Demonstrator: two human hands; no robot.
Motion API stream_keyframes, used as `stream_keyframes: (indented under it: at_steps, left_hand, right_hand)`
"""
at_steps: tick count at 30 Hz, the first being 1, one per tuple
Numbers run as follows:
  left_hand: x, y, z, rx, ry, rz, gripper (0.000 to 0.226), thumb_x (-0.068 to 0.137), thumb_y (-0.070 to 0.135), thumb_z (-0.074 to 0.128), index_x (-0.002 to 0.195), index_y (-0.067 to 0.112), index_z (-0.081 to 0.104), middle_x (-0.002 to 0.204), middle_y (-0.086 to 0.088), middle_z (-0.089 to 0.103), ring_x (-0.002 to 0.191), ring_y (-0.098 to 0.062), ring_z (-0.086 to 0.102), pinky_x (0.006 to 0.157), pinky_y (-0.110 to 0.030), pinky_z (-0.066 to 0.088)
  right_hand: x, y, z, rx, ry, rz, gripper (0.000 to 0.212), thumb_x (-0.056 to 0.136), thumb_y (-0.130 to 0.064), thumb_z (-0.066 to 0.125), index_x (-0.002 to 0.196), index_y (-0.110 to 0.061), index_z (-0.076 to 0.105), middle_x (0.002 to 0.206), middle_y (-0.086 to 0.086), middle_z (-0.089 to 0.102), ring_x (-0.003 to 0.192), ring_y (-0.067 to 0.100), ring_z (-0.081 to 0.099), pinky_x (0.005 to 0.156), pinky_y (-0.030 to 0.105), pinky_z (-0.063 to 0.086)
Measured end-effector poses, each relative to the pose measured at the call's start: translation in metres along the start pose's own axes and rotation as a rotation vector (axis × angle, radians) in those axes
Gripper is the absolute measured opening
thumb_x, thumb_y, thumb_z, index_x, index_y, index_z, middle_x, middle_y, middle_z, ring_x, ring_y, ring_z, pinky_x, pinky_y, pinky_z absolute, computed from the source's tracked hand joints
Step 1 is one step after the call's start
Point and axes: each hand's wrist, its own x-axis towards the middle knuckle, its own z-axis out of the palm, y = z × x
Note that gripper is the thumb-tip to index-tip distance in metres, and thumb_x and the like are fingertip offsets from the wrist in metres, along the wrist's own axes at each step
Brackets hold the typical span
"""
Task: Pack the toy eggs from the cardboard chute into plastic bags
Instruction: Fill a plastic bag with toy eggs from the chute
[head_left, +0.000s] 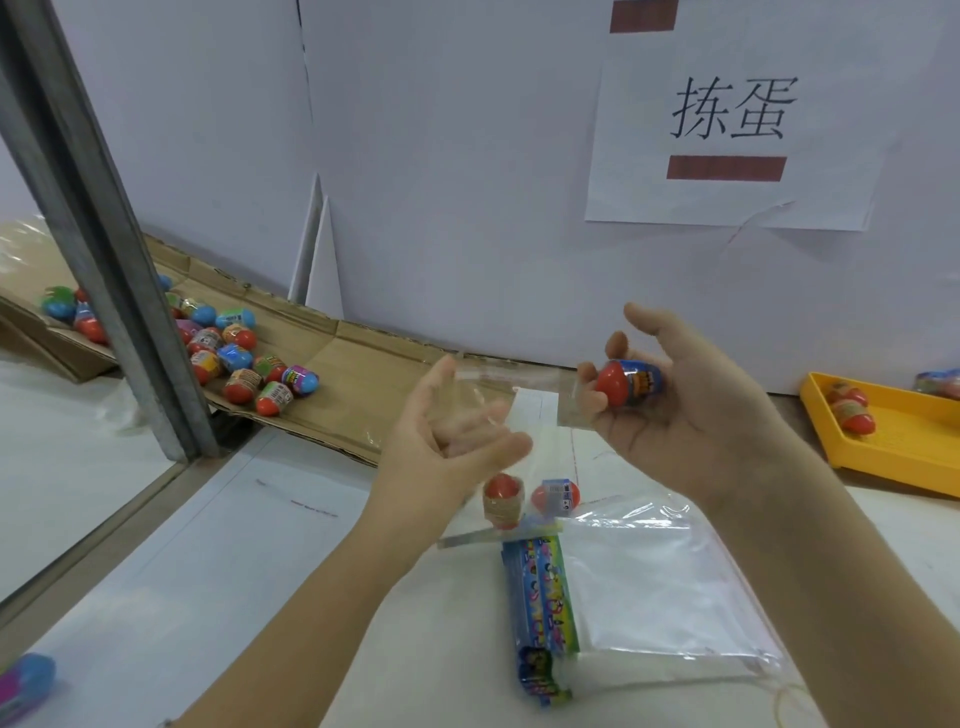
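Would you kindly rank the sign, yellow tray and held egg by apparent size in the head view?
Largest to smallest: sign, yellow tray (cut off at the edge), held egg.

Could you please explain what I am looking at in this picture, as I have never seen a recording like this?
No machine here: a person wears a camera on the head, so the one picture looks down at their own bare hands. The left hand holds up a clear bag; two eggs seem to sit low in it. The right hand grips a red-and-blue toy egg. More eggs lie on the cardboard chute at left. Spare bags lie on the white table, and a yellow tray stands at right.
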Motion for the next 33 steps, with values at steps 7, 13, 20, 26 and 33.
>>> stream_keyframes:
  at_steps: [7,13,20,26,33]
  left_hand:
    - [0.001,-0.016,0.007,-0.018,-0.037,0.0,0.111,0.045,0.029,0.089,0.141,0.039,0.034,0.112,-0.001,0.073,0.103,-0.018,0.07,0.085,-0.033,0.057]
    - [0.004,-0.026,0.007,0.098,-0.102,-0.039,0.085,0.06,0.036,0.092,0.132,0.014,0.053,0.089,-0.005,0.074,0.081,-0.009,0.071,0.067,-0.024,0.056]
    - [-0.001,-0.044,0.008,0.159,-0.089,-0.135,0.08,0.059,-0.011,0.085,0.123,0.027,0.055,0.11,-0.007,0.069,0.089,-0.019,0.072,0.072,-0.037,0.06]
    - [0.0,-0.04,0.009,0.19,-0.021,0.071,0.078,0.064,-0.008,0.082,0.115,0.045,0.057,0.105,0.01,0.072,0.088,-0.011,0.071,0.066,-0.019,0.055]
    - [-0.005,-0.036,0.009,0.336,-0.045,0.149,0.073,0.066,0.001,0.085,0.124,0.035,0.056,0.105,0.005,0.071,0.092,-0.008,0.069,0.073,-0.013,0.05]
  right_hand:
    - [0.002,0.022,0.006,-0.56,-0.157,-0.413,0.031,0.079,0.014,0.052,0.086,-0.016,0.049,0.08,0.003,0.049,0.069,0.018,0.054,0.069,0.026,0.048]
    - [0.003,0.03,-0.004,-1.306,-0.221,-0.728,0.024,0.088,-0.022,0.065,0.102,-0.035,0.051,0.103,-0.011,0.057,0.086,0.003,0.06,0.075,0.018,0.048]
    - [0.013,0.027,-0.013,-1.546,-0.111,-0.706,0.032,0.091,-0.035,0.059,0.118,-0.038,0.041,0.107,-0.016,0.054,0.079,0.005,0.058,0.097,0.037,0.043]
    - [0.018,0.014,-0.019,-1.485,-0.108,-0.774,0.027,0.084,-0.023,0.071,0.105,-0.033,0.058,0.098,-0.014,0.059,0.073,0.006,0.06,0.072,0.015,0.046]
    - [0.019,0.015,-0.019,-1.438,-0.226,-0.88,0.037,0.081,-0.017,0.074,0.099,-0.046,0.06,0.102,-0.017,0.046,0.088,-0.005,0.053,0.078,0.002,0.037]
